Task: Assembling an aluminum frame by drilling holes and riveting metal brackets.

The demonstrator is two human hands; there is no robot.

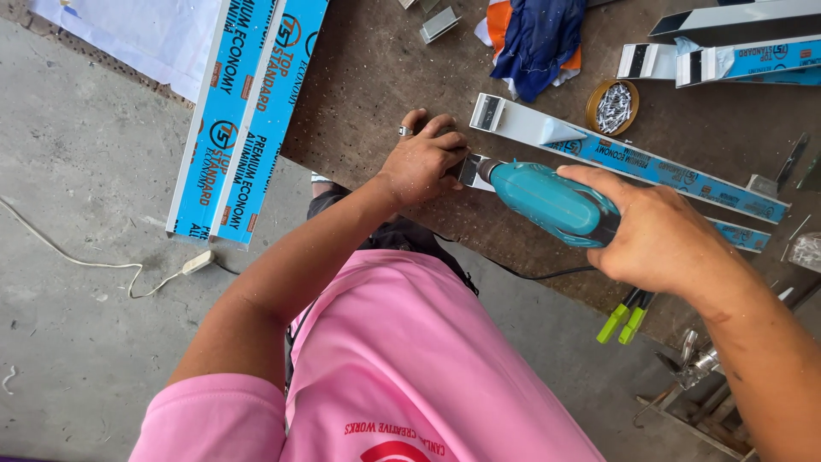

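Below, we see a brown workbench (pixel 385 77) with a worn, scuffed top, standing over a rough grey concrete floor (pixel 77 257) where a thin white cord (pixel 128 269) trails. Long aluminium profiles (pixel 244 111) wrapped in blue printed film lean off the bench edge at the left; another film-wrapped profile (pixel 633 158) lies diagonally across the top, just beyond the tool. A round tin of small silvery screws (pixel 612 107) sits near it, with a crumpled blue and orange cloth (pixel 534 34) further up, and green-handled pliers (pixel 626 315) at the near edge. Our right hand (pixel 663 235) is wrapped closed around the rear of a smooth teal power drill (pixel 552 201), fingers curled over its body. The drill's metal nose points left at the cut end of a short white profile piece (pixel 470 171), which our left hand (pixel 423 158) presses to the bench, fingers bent down over it, a ring on one finger. Drill tip and left fingertips are almost touching.
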